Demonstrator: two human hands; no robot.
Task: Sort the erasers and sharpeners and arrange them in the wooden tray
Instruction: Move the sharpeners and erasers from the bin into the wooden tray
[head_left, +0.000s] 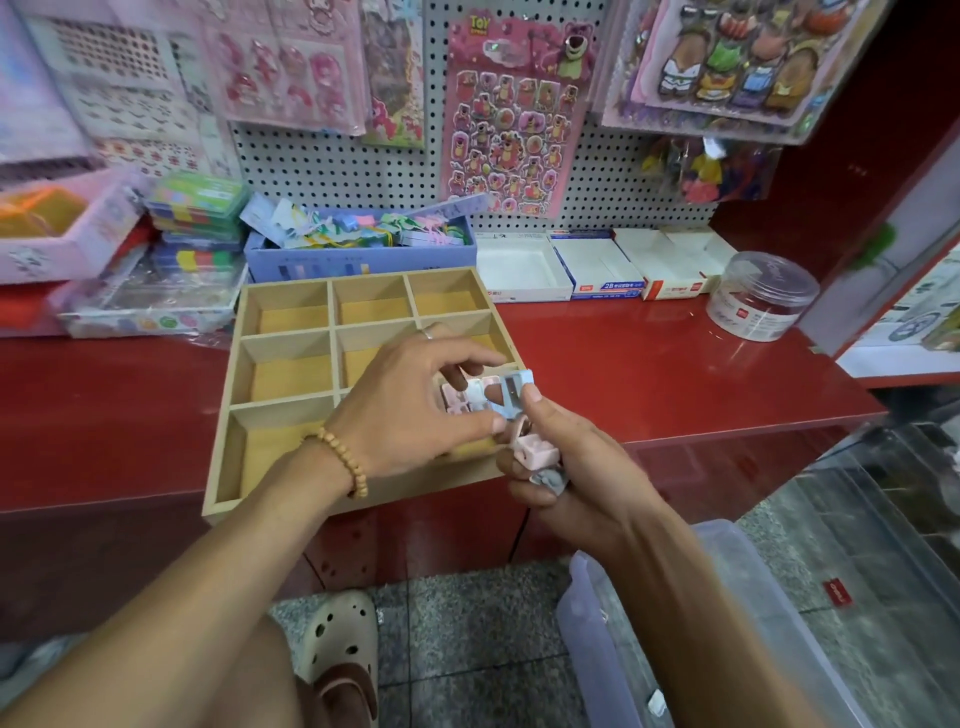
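— two hands busy, what step is this?

— sorting. my right hand (550, 467) is curled round a small bunch of sharpeners, a pink sharpener (535, 451) on top and a grey one (550, 480) lower down between the fingers. my left hand (415, 405) pinches a blue sharpener (511, 397) between thumb and fingertips, right at the top of that bunch.

— where is all that?

— over the front right corner of the wooden tray (283, 306), which sits at the front edge of the red counter (649, 364). a few pale pink and white pieces (462, 397) already lie in the compartment under my fingers; i can't tell if they are erasers or sharpeners. the compartments i can see along the back row and left side hold nothing.

— so how far along?

— early, i'd judge. most of the tray is unfilled and my right hand is full.

— next move?

— i'd say lift the blue one clear of the bunch, pick a compartment for sharpeners, and set it down flat without loosening my right hand's hold. the risk is the pink one slipping off the top as the blue one comes away.
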